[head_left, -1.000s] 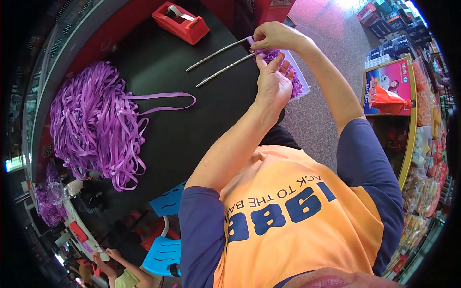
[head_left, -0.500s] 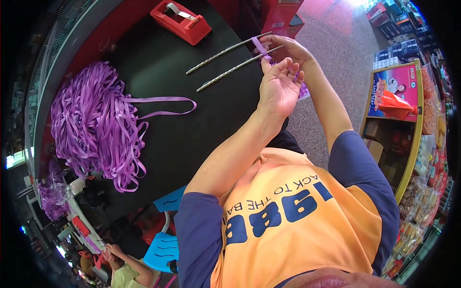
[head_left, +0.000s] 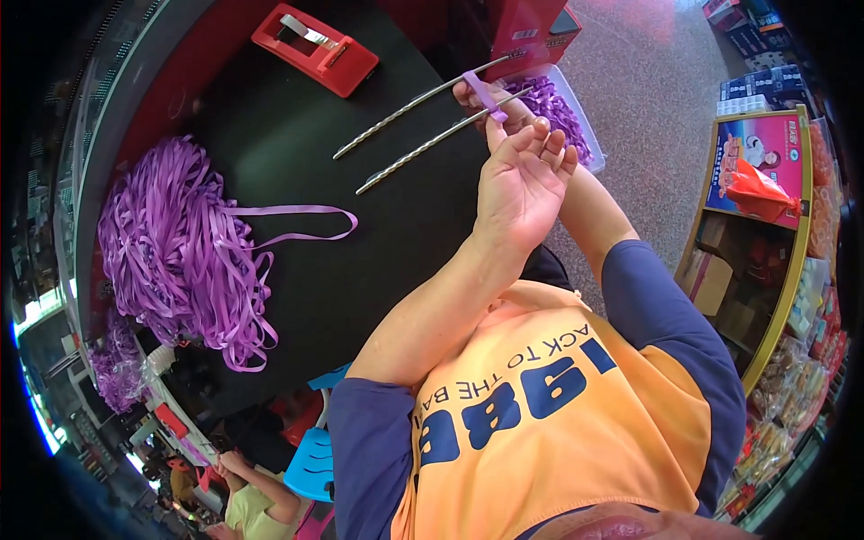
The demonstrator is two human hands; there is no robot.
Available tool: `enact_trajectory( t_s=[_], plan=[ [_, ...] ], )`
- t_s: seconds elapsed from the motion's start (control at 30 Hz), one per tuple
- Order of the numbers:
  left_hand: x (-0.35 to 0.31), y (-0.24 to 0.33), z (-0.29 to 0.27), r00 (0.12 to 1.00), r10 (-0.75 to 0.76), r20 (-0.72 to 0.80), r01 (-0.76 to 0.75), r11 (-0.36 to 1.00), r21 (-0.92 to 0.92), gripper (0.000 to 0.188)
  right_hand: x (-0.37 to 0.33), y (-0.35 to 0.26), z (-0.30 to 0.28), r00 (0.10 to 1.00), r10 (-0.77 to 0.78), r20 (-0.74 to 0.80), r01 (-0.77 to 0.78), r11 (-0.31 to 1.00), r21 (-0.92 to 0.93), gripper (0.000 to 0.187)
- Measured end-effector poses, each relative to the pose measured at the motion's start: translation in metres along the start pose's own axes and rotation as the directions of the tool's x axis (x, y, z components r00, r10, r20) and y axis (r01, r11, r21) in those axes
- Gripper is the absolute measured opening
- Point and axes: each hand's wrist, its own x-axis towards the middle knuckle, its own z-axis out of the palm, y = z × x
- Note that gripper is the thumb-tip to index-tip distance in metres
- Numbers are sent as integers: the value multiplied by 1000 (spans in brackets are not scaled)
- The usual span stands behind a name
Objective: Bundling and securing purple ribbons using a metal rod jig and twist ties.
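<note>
Two twisted metal rods [head_left: 409,155] stick out side by side over the black table. A short purple ribbon [head_left: 484,94] bridges them, with a folded or knotted part at the nearer rod. My left hand [head_left: 526,184] has its palm up and its fingers curled; a digit presses at that fold. Behind the rods, my right hand [head_left: 510,105] is partly hidden by my left, its fingertips closed about the ribbon by the farther rod. A big heap of purple ribbon [head_left: 180,243] lies on the table's left, one loop trailing toward the rods.
A red tape dispenser [head_left: 315,49] sits at the table's far side. Beyond my hands stands a white bin [head_left: 594,153] of small purple ribbon pieces. Shelving [head_left: 792,297] with packaged goods lines the right. At lower left are a blue chair [head_left: 310,463] and another person [head_left: 261,504].
My right hand has drawn in from above the rods to the ribbon, uncovering the bin behind. My left hand stays at the fold. The whole view has shifted slightly.
</note>
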Motion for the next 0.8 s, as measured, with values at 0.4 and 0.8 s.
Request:
enact_trajectory(
  t_s=[0.4,0.8],
  plan=[
    [-3,2,2,999,3,36,-4,999,44,12,8,-14,-2,913,124,388,-29,970,-243,23],
    [-3,0,0,997,51,65,-58,991,123,73,-3,-76,30,952,299,65,-151,645,-750,10]
  ],
)
